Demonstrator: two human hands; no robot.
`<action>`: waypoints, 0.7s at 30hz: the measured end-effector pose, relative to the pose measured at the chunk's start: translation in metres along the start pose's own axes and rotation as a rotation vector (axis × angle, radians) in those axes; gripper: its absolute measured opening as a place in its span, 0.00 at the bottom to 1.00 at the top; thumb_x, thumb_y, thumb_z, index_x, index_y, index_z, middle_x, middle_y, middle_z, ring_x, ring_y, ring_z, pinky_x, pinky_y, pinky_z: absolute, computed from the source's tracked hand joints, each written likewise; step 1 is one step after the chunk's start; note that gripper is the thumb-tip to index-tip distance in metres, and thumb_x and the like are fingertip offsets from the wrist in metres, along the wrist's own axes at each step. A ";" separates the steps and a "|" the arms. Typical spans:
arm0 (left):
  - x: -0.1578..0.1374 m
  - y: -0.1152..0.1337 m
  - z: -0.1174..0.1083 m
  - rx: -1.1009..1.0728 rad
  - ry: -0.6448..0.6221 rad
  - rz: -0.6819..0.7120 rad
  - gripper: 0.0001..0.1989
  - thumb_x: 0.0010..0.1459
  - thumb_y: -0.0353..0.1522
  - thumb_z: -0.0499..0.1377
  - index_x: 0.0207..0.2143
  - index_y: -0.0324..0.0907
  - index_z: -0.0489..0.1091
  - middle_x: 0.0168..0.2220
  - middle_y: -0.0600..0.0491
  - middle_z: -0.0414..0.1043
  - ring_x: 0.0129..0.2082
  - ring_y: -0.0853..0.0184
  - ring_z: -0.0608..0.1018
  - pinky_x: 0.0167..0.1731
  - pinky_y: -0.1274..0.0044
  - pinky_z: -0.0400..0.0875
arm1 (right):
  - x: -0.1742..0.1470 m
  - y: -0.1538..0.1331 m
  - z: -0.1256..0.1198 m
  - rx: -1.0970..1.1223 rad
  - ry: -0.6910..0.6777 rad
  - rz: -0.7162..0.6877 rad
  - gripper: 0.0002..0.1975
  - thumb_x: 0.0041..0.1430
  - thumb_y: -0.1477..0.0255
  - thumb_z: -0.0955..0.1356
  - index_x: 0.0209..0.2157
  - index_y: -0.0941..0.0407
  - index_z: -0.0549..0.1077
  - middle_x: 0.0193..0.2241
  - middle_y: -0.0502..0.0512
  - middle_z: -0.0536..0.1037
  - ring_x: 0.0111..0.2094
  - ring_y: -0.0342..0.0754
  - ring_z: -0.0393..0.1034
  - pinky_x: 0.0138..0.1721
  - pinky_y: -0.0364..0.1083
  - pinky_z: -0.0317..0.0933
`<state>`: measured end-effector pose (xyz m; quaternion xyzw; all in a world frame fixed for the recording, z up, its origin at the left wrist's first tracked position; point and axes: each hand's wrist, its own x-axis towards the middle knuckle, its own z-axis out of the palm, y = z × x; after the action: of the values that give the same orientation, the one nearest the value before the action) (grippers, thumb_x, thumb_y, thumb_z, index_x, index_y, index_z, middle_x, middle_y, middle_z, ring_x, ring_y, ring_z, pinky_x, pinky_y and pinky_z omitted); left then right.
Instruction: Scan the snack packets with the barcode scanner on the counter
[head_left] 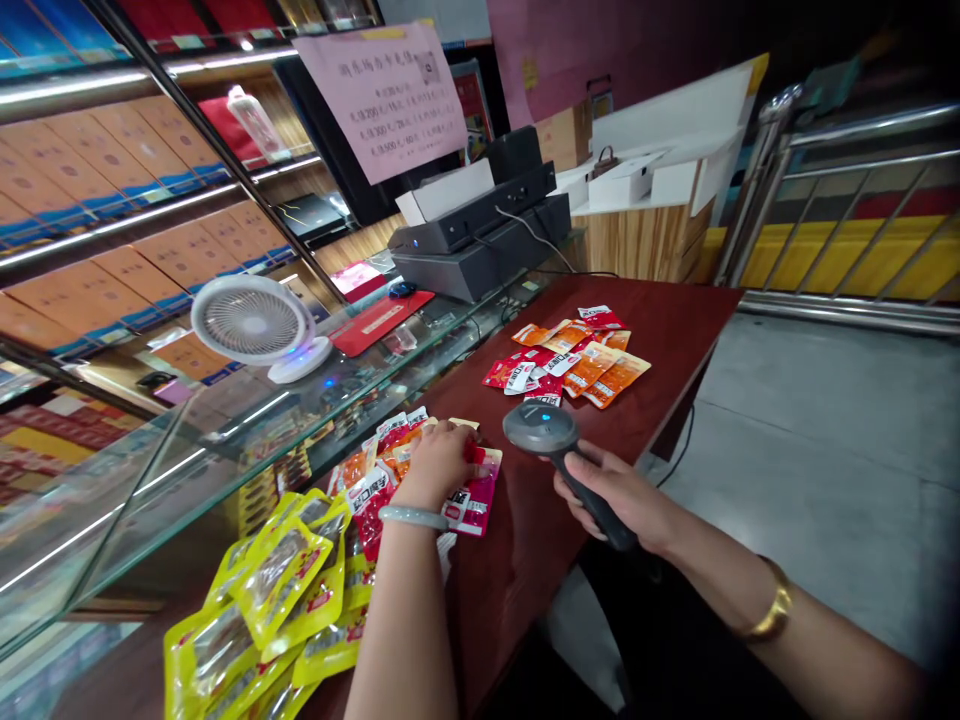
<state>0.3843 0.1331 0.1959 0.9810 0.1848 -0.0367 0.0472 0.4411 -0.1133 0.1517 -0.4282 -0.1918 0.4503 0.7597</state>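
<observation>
My right hand point(622, 490) is wrapped round the handle of a dark grey barcode scanner point(541, 428), its head pointing left and a small blue light on top. My left hand point(439, 462) reaches down onto a pile of small red and orange snack packets point(371, 497), fingers curled at a red and pink packet point(480, 500); its fingertips are partly hidden. Nearer me on the left, yellow-edged clear packets point(277, 590) lie heaped. Across the brown tabletop point(517, 600), a second group of red and orange packets point(574, 360) lies spread out beyond the scanner.
A glass display counter point(187, 470) runs along the left, carrying a white fan point(259, 325) and a red mat point(382, 322). A dark grey checkout machine point(480, 225) stands behind the table. Metal railings point(862, 200) rise at the right, above the grey floor point(810, 430).
</observation>
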 end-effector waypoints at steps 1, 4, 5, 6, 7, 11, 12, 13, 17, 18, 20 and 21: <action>0.001 0.002 0.002 0.019 -0.003 -0.003 0.20 0.42 0.40 0.69 0.41 0.48 0.76 0.44 0.46 0.72 0.50 0.53 0.70 0.48 0.67 0.62 | 0.000 0.001 0.000 -0.004 -0.007 0.004 0.20 0.57 0.53 0.69 0.37 0.53 0.62 0.22 0.42 0.64 0.15 0.35 0.53 0.13 0.35 0.51; 0.004 0.007 0.006 0.030 -0.005 0.004 0.15 0.44 0.39 0.68 0.36 0.46 0.75 0.44 0.46 0.72 0.49 0.54 0.69 0.48 0.67 0.61 | 0.000 0.001 0.000 -0.019 -0.011 0.018 0.20 0.57 0.52 0.69 0.38 0.53 0.62 0.22 0.42 0.64 0.15 0.35 0.53 0.13 0.36 0.51; 0.005 0.008 0.007 0.032 0.008 0.009 0.14 0.46 0.39 0.67 0.36 0.46 0.75 0.44 0.47 0.72 0.48 0.54 0.70 0.47 0.67 0.60 | -0.001 0.001 0.001 -0.024 -0.010 0.020 0.20 0.57 0.52 0.69 0.38 0.53 0.62 0.22 0.42 0.64 0.15 0.35 0.53 0.13 0.36 0.51; 0.006 0.009 0.006 0.035 0.033 0.016 0.12 0.47 0.39 0.66 0.35 0.45 0.75 0.43 0.47 0.73 0.48 0.55 0.70 0.47 0.67 0.60 | -0.001 0.001 0.001 -0.030 -0.010 0.019 0.20 0.57 0.52 0.69 0.38 0.53 0.62 0.22 0.42 0.64 0.15 0.35 0.53 0.13 0.36 0.50; 0.007 0.009 0.005 0.037 0.064 0.020 0.10 0.49 0.39 0.65 0.34 0.45 0.74 0.42 0.47 0.74 0.47 0.55 0.70 0.47 0.67 0.60 | -0.001 0.001 0.001 -0.035 -0.010 0.018 0.20 0.57 0.52 0.68 0.38 0.53 0.62 0.22 0.42 0.63 0.15 0.36 0.53 0.13 0.36 0.50; 0.007 0.011 -0.001 -0.017 0.221 0.013 0.07 0.55 0.39 0.61 0.32 0.45 0.71 0.38 0.50 0.76 0.45 0.58 0.72 0.47 0.68 0.58 | -0.002 0.001 0.001 -0.045 -0.014 0.026 0.20 0.58 0.52 0.68 0.37 0.53 0.62 0.21 0.42 0.63 0.15 0.35 0.53 0.13 0.36 0.49; 0.007 0.012 -0.002 -0.049 0.264 -0.001 0.07 0.57 0.39 0.60 0.32 0.45 0.71 0.36 0.50 0.76 0.43 0.59 0.73 0.47 0.68 0.58 | -0.002 0.001 0.001 -0.042 -0.015 0.028 0.20 0.57 0.52 0.68 0.37 0.53 0.62 0.21 0.42 0.63 0.15 0.35 0.52 0.13 0.35 0.49; 0.007 0.012 -0.003 -0.090 0.306 -0.021 0.08 0.58 0.39 0.59 0.33 0.45 0.70 0.34 0.51 0.76 0.40 0.61 0.74 0.45 0.69 0.59 | -0.002 0.001 0.000 -0.040 -0.014 0.031 0.20 0.57 0.53 0.68 0.37 0.53 0.61 0.21 0.42 0.63 0.15 0.35 0.53 0.13 0.35 0.49; 0.011 0.007 0.002 -0.404 0.416 -0.140 0.11 0.59 0.42 0.56 0.36 0.44 0.70 0.28 0.54 0.74 0.27 0.67 0.73 0.33 0.76 0.62 | -0.001 0.003 -0.004 -0.046 0.000 0.030 0.19 0.58 0.52 0.68 0.37 0.53 0.62 0.22 0.43 0.64 0.15 0.35 0.53 0.13 0.36 0.50; 0.013 0.005 0.004 -0.504 0.428 -0.162 0.11 0.58 0.42 0.57 0.36 0.44 0.71 0.28 0.54 0.75 0.27 0.67 0.73 0.32 0.77 0.63 | -0.001 0.003 -0.005 -0.051 0.002 0.029 0.19 0.58 0.52 0.68 0.37 0.53 0.62 0.22 0.43 0.64 0.15 0.35 0.53 0.13 0.36 0.50; 0.017 -0.001 0.008 -0.692 0.447 -0.185 0.11 0.55 0.40 0.60 0.38 0.44 0.73 0.29 0.53 0.76 0.28 0.66 0.75 0.31 0.77 0.65 | -0.002 0.003 -0.006 -0.064 0.005 0.028 0.19 0.58 0.52 0.68 0.37 0.53 0.63 0.21 0.42 0.64 0.15 0.35 0.53 0.13 0.36 0.50; 0.019 -0.004 0.010 -0.773 0.454 -0.186 0.12 0.54 0.39 0.62 0.39 0.44 0.74 0.30 0.52 0.77 0.29 0.66 0.76 0.32 0.76 0.66 | -0.002 0.003 -0.006 -0.071 0.006 0.028 0.20 0.58 0.52 0.68 0.37 0.53 0.63 0.21 0.42 0.63 0.15 0.35 0.53 0.13 0.36 0.50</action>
<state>0.3997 0.1422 0.1845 0.8538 0.2780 0.2467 0.3644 0.4425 -0.1172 0.1460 -0.4590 -0.1995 0.4526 0.7381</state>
